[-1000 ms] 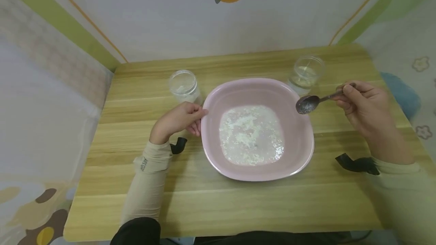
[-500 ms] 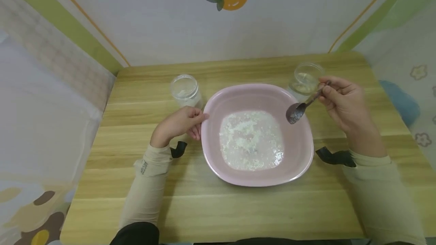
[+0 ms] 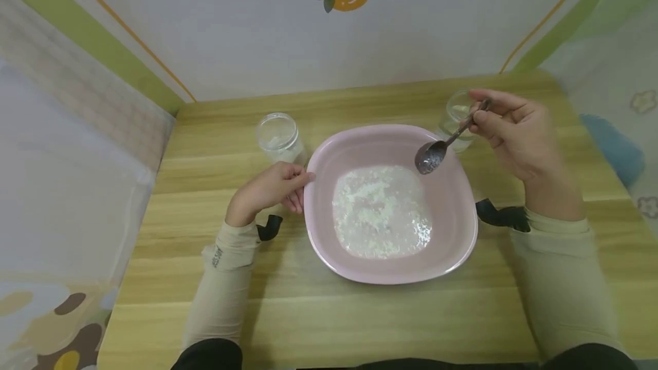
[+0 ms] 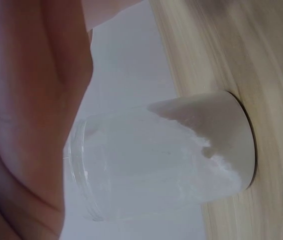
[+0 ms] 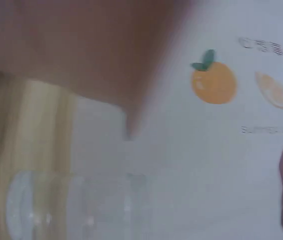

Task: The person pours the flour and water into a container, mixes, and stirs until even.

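Note:
A pink plastic basin (image 3: 380, 147) sits mid-table, with white lumpy powder and wet, shiny liquid (image 3: 377, 213) in its bottom. My left hand (image 3: 269, 187) pinches its left rim, thumb on top and fingers at the outer side. In my right hand (image 3: 519, 136), a dark metal spoon (image 3: 432, 157) is held by the handle, its bowl tilted over the basin's upper right wall. White residue clings to the bowl. The right wrist view shows a blurred part of that hand (image 5: 81, 50), but not the spoon. Close to my left hand stands a clear jar (image 4: 146, 160), partly filled with white powder.
Behind the basin's right side, partly covered by my right hand, is another clear jar (image 3: 454, 124) holding clear liquid. The wooden table (image 3: 349, 324) backs onto a white wall hanging (image 3: 231, 33) with an orange print. Black straps (image 3: 269, 227) stick out from the sleeves.
My right hand has carried the spoon leftward, from the basin's right edge to above its inner wall, and latterly away from me. My left hand stays on the rim.

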Motion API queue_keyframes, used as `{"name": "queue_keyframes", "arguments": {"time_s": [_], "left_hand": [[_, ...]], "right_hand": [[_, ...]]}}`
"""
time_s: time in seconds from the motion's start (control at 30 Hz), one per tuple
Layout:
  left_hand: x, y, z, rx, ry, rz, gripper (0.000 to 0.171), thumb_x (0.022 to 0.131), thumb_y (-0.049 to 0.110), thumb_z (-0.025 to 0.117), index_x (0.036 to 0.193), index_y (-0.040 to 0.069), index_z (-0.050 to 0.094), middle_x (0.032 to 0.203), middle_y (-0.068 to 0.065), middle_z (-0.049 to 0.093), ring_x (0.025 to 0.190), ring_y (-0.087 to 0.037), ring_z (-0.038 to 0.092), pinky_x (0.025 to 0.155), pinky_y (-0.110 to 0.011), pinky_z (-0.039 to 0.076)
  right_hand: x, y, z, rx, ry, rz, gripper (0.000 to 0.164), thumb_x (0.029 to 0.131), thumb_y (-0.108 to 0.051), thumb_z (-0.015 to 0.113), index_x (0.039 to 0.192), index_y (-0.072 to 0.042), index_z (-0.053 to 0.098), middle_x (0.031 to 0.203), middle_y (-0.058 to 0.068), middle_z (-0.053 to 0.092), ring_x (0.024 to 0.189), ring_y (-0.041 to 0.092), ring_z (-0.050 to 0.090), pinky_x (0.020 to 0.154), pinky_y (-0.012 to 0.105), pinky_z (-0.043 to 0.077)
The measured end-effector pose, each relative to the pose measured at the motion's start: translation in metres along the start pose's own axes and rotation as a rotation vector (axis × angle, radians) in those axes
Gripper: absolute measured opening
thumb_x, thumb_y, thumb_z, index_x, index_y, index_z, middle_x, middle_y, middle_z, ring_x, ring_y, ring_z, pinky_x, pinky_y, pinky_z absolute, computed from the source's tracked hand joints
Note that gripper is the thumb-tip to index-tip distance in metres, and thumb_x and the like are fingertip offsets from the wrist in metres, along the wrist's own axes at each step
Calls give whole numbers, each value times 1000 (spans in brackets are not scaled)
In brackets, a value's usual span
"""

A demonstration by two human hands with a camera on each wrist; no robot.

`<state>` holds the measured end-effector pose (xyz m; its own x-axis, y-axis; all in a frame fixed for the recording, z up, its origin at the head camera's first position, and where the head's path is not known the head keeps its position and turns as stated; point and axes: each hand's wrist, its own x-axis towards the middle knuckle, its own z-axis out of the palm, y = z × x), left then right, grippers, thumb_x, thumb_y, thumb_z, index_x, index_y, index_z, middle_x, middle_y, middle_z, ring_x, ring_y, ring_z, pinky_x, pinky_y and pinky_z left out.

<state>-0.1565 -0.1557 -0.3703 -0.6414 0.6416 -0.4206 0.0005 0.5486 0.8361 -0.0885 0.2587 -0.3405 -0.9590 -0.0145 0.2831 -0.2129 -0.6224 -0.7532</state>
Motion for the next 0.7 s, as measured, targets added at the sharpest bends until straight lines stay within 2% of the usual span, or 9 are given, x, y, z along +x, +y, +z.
{"name": "queue_keyframes", "arguments": {"time_s": [0.07,0.13,0.23,0.37,0.53,0.7], "left_hand": [[-2,2,-1,5,5,1,34,111,24,50,100,-4,66,68,-3,67,60,-13,67,65,-40,66],[-5,4,-2,10,9,-2,34,111,24,50,100,-3,66,69,-4,67,60,-13,67,65,-40,66],[-8,4,-5,15,15,-6,33,111,24,50,101,-4,65,70,-4,67,61,-13,67,66,-40,66],[-8,5,-7,16,25,-9,33,111,24,49,102,-4,65,70,-4,67,61,-13,67,65,-40,66],[-7,9,-6,13,36,-15,33,112,24,49,104,-4,65,70,-4,67,61,-13,67,66,-40,66],[-4,9,-2,12,24,-15,32,111,24,50,103,-3,65,70,-3,67,61,-13,68,66,-39,66]], "right_hand": [[1,-7,-2,43,-9,-20,34,96,28,45,125,23,61,95,26,73,84,30,76,76,31,67],[0,-13,-1,33,-10,-44,34,96,29,43,125,24,59,95,27,73,83,31,77,76,31,67],[0,-16,8,-59,26,-58,32,95,28,47,124,25,60,94,24,73,80,28,76,75,29,66],[5,-12,25,-161,55,-20,33,93,26,55,124,23,61,96,22,73,81,26,75,76,29,66],[17,-5,42,-278,35,36,31,91,26,59,120,18,67,98,18,73,81,24,75,78,29,66],[24,-4,50,-402,3,42,20,88,21,69,108,17,71,94,15,76,77,21,76,79,27,66]]}}
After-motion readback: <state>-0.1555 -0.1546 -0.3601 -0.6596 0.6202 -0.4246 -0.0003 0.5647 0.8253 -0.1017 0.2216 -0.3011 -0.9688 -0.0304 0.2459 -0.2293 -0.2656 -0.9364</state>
